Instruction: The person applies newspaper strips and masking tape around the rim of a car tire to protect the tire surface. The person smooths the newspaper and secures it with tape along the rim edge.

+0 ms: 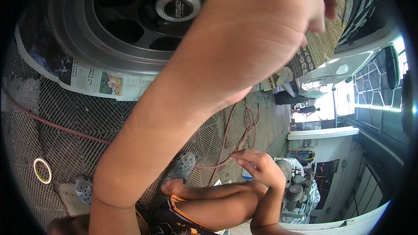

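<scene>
A wheel with a silver rim [80, 30], black spokes and a silver center cap [191, 5] fills the top of the view. Newspaper sheets [87, 78] surround its edge. My left forearm crosses in front of the wheel, and my left hand [283, 13] is at the newspaper [335, 30] on the wheel's right side. Its fingers are bent; the wrist and the picture's upper edge hide part of them, so what they grip is unclear. My right hand [261, 167] hovers above my knee, fingers stretched loosely, thumb apart, with nothing visible in it.
A red hose [65, 129] runs over the grated floor mat [96, 113] and coils at the right. A roll of tape [36, 170] lies at the left. Gray clogs [185, 165] are on my feet. A compressor [295, 193], a white car [348, 65] and a distant person [307, 109] are at the right.
</scene>
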Tool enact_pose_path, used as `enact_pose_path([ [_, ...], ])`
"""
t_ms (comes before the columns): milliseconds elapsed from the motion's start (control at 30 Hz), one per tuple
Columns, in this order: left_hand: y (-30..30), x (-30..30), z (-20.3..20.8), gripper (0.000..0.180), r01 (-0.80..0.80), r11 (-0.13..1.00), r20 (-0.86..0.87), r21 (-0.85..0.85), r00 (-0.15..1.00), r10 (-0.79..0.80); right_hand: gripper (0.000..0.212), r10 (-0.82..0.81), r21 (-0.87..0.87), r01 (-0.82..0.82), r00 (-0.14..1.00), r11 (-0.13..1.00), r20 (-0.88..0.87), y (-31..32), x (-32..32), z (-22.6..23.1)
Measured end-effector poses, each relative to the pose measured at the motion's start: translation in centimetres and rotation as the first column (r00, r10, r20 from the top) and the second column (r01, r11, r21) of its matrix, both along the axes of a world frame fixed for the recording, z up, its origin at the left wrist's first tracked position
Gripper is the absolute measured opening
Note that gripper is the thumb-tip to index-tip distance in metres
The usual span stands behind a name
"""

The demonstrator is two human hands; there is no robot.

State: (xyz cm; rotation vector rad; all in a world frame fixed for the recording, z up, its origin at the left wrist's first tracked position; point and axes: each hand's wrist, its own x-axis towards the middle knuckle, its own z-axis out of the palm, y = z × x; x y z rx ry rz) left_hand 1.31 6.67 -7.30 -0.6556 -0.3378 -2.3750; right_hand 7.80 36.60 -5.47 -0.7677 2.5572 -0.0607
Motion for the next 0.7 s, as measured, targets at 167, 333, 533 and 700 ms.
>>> enact_pose_path([
  [167, 1.4, -0.6, -0.3, 0.028, -0.099, 0.995, 0.047, 0.005, 0.994, 0.098, 0.028, -0.006, -0.025, 0.007, 0.999, 1.000, 0.048, 0.0, -0.3, -0.1],
  [333, 1.7, -2.9, 0.4, 0.032, 0.061, 0.985, 0.000, -0.164, 0.998, -0.062, 0.031, 0.057, 0.010, -0.058, 0.997, 0.998, 0.058, -1.2, -0.8, -0.1],
  [533, 0.7, -5.3, -0.2, 0.056, -0.624, 0.377, -0.207, -0.684, 0.662, 0.721, 0.029, 0.032, 0.109, -0.046, 0.992, 0.993, 0.120, -2.5, -0.8, 0.5],
  [700, 5.0, -4.9, -0.9, 0.091, -0.099, 0.947, 0.036, -0.305, 0.993, 0.115, 0.030, 0.072, 0.003, -0.073, 0.990, 0.997, 0.120, -2.4, -0.8, 0.2],
])
